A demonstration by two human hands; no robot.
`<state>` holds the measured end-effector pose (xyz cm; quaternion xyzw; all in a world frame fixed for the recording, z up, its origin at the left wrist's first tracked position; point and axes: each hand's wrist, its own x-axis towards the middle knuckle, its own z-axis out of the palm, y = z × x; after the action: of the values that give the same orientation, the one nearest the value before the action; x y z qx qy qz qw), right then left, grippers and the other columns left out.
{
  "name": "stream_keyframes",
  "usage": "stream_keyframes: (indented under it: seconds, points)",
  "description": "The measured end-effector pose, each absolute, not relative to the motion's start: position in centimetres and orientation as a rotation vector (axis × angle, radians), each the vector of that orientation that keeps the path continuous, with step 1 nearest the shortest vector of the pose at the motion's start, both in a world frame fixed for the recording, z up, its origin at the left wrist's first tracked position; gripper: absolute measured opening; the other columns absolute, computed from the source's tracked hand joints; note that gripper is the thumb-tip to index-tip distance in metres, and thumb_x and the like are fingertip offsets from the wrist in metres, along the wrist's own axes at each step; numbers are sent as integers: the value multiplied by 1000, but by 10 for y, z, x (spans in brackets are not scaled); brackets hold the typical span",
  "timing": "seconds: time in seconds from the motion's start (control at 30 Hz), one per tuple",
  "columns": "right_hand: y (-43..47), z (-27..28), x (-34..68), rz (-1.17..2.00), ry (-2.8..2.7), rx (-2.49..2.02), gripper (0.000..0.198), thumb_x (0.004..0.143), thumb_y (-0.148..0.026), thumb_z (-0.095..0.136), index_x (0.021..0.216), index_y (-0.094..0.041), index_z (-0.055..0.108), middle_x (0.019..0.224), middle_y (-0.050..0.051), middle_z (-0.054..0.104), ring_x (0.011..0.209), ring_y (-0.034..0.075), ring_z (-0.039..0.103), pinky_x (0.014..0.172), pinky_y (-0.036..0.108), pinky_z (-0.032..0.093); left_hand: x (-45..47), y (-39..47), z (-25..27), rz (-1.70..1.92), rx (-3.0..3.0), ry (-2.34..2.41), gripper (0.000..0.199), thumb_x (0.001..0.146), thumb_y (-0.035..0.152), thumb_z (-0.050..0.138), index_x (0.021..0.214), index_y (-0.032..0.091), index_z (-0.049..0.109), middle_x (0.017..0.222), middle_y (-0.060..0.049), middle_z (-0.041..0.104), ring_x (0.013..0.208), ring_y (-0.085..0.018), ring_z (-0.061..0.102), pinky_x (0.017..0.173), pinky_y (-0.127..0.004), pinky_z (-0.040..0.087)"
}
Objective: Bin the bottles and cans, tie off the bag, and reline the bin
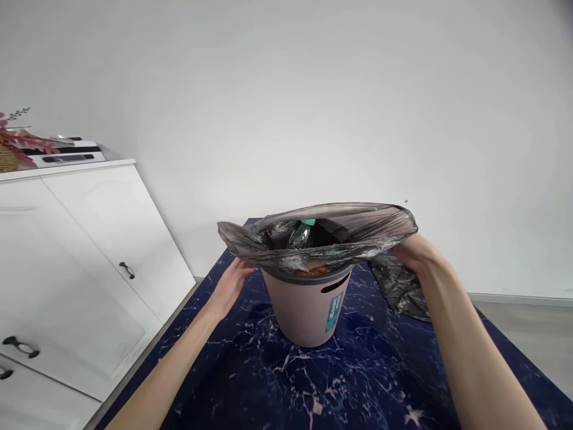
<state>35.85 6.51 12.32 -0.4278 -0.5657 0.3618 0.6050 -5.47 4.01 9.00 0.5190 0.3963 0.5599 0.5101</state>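
Status check, taking the bin (308,310) as the landmark. The bin stands on the dark blue marbled surface (250,382) directly ahead of you. Its liner bag (322,239) is already lifted clear of the rim and stretched wide above it. A plastic bottle (301,234) and brownish waste show inside, above the rim.

Your right hand (414,251), right of the bin, is closed on the bag's edge. Your left hand (230,283), left of the bin, sits just below the bag's corner with fingers loosely extended; whether it grips the film cannot be told.

Judged from this state: the liner is freed from the rim. Its mouth remains open and untied, and the bag's lower part is still seated in the bin.
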Motion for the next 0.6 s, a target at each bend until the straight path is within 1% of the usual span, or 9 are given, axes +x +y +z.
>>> stream_keyframes:
  seconds: [0.03,0.1,0.2,0.27,0.37,0.43,0.5,0.53,0.6]
  points:
    - [65,118,360,898,-1389,-987,20,74,-43,86,77,-27,74,85,6,78,90,30,73,81,44,59,-52,39,86,1301,1290,943,40,73,35,92,109,26,79,140,-10,74,143,-35,59,114,-41,52]
    - [64,110,364,1044,-1524,-950,28,67,-42,93,85,-27,78,95,7,82,100,33,75,91,48,59,-50,38,84,1231,1356,899,52,70,52,96,113,28,79,146,-10,71,151,-38,52,122,-46,45]
    - [60,108,369,1133,-1658,-900,59,52,-52,101,101,-28,81,108,9,83,113,38,74,105,55,57,-49,41,93,1177,1453,835,84,64,88,84,123,29,79,151,-13,67,157,-40,44,128,-50,40]
    - [57,112,368,1138,-1753,-852,77,50,-66,99,115,-30,80,118,10,82,123,39,72,110,57,55,-48,45,103,1147,1591,834,100,63,98,73,135,29,75,157,-14,62,163,-40,34,131,-51,34]
    - [53,122,359,1099,-1894,-805,89,59,-82,89,133,-32,76,128,10,80,130,38,70,112,57,55,-42,52,122,1109,1761,835,103,77,99,58,155,33,61,167,-11,53,168,-35,20,136,-51,26]
    - [50,130,350,1067,-1951,-783,90,68,-84,82,140,-32,72,131,10,79,132,37,69,114,57,54,-35,54,138,1074,1862,774,102,85,97,48,167,35,46,175,-7,42,170,-34,15,137,-51,22]
    - [48,136,342,1035,-1979,-758,88,75,-84,78,145,-30,69,137,12,77,134,38,68,115,58,54,-28,54,153,1031,2013,739,97,94,91,42,172,35,33,181,-3,28,170,-33,11,139,-51,16]
    - [47,138,338,1018,-1976,-762,88,77,-83,77,147,-30,68,139,12,75,135,39,67,116,58,54,-24,53,161,1018,2080,750,92,98,87,42,173,35,32,182,-1,24,171,-33,8,139,-50,12]
    - [44,142,331,984,-1935,-820,87,79,-82,77,150,-31,67,143,12,73,137,40,65,118,60,53,-19,50,172,1028,2154,809,78,105,75,44,171,36,36,183,4,19,171,-32,5,140,-48,8]
